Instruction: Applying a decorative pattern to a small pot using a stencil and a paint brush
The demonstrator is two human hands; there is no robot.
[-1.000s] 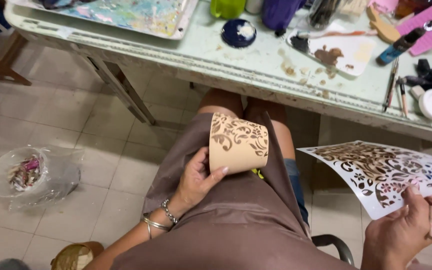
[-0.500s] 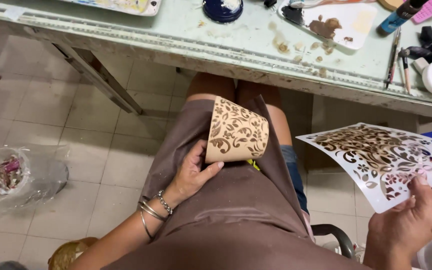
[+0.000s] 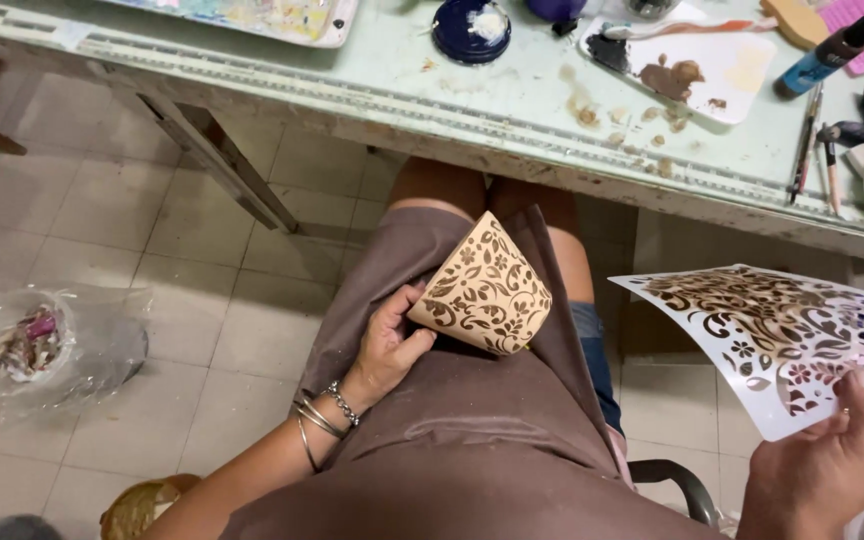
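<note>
While the paint-smeared table (image 3: 512, 95) stands ahead, a white stencil (image 3: 782, 340) is pinched by its near edge in the right hand (image 3: 832, 470), lying nearly flat beyond the right knee. The left hand (image 3: 387, 345) curls around a patterned cup (image 3: 482, 290) on the lap, its long axis tilted up-right; a firm, unsmudging grip seems wise.

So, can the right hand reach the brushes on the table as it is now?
Probably not at once: the right hand holds the white stencil sheet, so it is occupied. The brushes lie on the table ahead, with nothing blocking the path.
</note>
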